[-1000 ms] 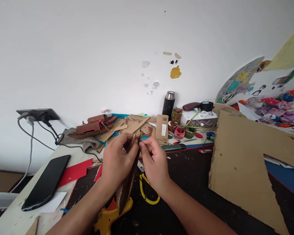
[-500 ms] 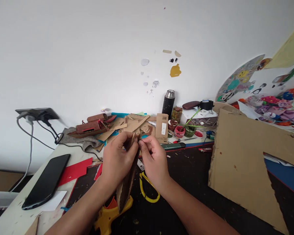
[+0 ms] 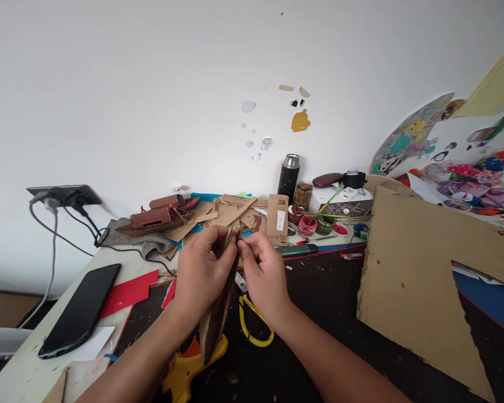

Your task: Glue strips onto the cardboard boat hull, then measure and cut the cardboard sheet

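Note:
A long, narrow brown cardboard piece (image 3: 213, 330) tilts upward over the dark mat, its far end pinched between both hands. My left hand (image 3: 204, 268) is closed round that end, thumb and fingers pressing on it. My right hand (image 3: 265, 274) pinches the same tip from the right, thumb against forefinger. Below the piece lies a yellow glue gun (image 3: 185, 374), partly covered by my left forearm. Yellow-handled scissors (image 3: 258, 342) rest just under my right hand, their blades hidden.
On the left are a black phone (image 3: 82, 310) and red paper (image 3: 130, 294). Brown model boats (image 3: 155, 218), cardboard scraps (image 3: 231, 212), a black flask (image 3: 289, 179) and paint jars (image 3: 308, 225) line the back. A large cardboard sheet (image 3: 411, 280) covers the right.

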`<state>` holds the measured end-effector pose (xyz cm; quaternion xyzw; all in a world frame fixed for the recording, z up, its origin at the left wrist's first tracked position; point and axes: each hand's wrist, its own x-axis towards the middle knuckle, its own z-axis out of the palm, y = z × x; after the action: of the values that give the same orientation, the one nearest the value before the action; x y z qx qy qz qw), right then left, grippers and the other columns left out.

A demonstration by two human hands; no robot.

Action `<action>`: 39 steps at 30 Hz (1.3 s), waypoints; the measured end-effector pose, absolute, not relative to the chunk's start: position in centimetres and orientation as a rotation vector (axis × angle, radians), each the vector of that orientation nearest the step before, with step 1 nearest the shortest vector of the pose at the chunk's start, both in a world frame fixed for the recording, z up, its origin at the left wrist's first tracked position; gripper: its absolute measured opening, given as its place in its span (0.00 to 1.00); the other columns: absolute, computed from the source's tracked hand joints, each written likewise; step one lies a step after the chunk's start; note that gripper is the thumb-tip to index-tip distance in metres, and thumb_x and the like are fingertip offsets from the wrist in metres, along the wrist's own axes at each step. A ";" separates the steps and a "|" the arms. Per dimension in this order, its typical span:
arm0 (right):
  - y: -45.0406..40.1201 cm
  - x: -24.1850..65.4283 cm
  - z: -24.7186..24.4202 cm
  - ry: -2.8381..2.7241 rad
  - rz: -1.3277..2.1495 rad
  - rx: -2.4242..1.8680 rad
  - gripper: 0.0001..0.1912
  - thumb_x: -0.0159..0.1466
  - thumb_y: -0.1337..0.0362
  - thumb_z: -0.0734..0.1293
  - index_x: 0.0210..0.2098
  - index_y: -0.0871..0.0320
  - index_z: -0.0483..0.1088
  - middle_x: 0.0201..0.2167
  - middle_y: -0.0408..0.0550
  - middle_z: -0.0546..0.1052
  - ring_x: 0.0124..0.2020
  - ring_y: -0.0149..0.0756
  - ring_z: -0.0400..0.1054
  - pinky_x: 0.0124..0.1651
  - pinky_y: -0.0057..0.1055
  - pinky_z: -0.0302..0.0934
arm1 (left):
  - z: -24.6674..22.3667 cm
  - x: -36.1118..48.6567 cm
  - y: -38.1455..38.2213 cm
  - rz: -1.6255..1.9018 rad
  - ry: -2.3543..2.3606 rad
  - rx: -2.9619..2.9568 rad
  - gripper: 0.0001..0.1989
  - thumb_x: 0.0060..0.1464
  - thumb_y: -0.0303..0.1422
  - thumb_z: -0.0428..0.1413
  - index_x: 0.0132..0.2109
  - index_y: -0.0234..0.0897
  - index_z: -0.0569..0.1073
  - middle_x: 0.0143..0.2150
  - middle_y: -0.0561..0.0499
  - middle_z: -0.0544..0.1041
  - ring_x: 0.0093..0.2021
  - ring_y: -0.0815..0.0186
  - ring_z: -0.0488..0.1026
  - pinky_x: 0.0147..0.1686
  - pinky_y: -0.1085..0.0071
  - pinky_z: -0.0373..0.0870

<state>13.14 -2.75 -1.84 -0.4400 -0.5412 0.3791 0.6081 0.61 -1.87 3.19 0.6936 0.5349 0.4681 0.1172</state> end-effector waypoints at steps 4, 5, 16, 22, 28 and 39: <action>-2.8 13.2 -1.7 -1.251 0.877 -1.014 0.10 0.74 0.54 0.65 0.39 0.52 0.68 0.24 0.37 0.69 0.24 0.34 0.63 0.27 0.28 0.56 | 3.2 0.6 -1.9 1.360 1.576 2.033 0.08 0.62 0.38 0.58 0.37 0.41 0.79 0.31 0.54 0.80 0.31 0.64 0.75 0.34 0.68 0.66; -2.8 13.2 -1.7 -1.254 0.876 -1.011 0.10 0.74 0.54 0.65 0.39 0.52 0.68 0.24 0.37 0.69 0.24 0.34 0.63 0.27 0.28 0.56 | 3.2 0.6 -1.9 1.357 1.575 2.035 0.08 0.62 0.38 0.58 0.37 0.41 0.79 0.31 0.54 0.80 0.31 0.64 0.75 0.34 0.68 0.66; -2.8 13.2 -1.6 -1.260 0.871 -1.014 0.10 0.74 0.55 0.65 0.39 0.52 0.68 0.23 0.37 0.68 0.24 0.34 0.61 0.27 0.29 0.54 | 3.2 0.6 -1.9 1.359 1.571 2.042 0.08 0.62 0.37 0.58 0.37 0.40 0.79 0.31 0.54 0.81 0.31 0.64 0.75 0.34 0.68 0.66; -2.9 13.1 -1.8 -1.261 0.872 -1.014 0.10 0.75 0.54 0.65 0.39 0.52 0.68 0.25 0.39 0.71 0.25 0.34 0.63 0.28 0.29 0.54 | 3.0 0.6 -1.9 1.356 1.567 2.038 0.07 0.62 0.37 0.58 0.38 0.40 0.80 0.33 0.54 0.82 0.32 0.64 0.76 0.35 0.68 0.67; -2.8 13.2 -1.8 -1.262 0.871 -1.018 0.11 0.74 0.54 0.65 0.39 0.52 0.68 0.23 0.37 0.67 0.24 0.34 0.61 0.27 0.29 0.53 | 3.2 0.7 -1.9 1.359 1.563 2.035 0.08 0.61 0.37 0.58 0.37 0.40 0.79 0.31 0.54 0.81 0.31 0.65 0.75 0.34 0.69 0.66; -2.8 13.2 -2.0 -1.265 0.868 -1.033 0.11 0.74 0.53 0.65 0.39 0.52 0.68 0.23 0.37 0.68 0.24 0.34 0.61 0.27 0.29 0.52 | 3.2 0.7 -1.9 1.342 1.596 2.033 0.09 0.62 0.38 0.57 0.36 0.40 0.78 0.30 0.54 0.80 0.30 0.65 0.73 0.32 0.69 0.64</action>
<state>13.22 -2.76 -1.99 -0.4459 -0.5462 0.3745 0.6022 0.67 -1.88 3.16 0.6936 0.5443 0.4577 0.1144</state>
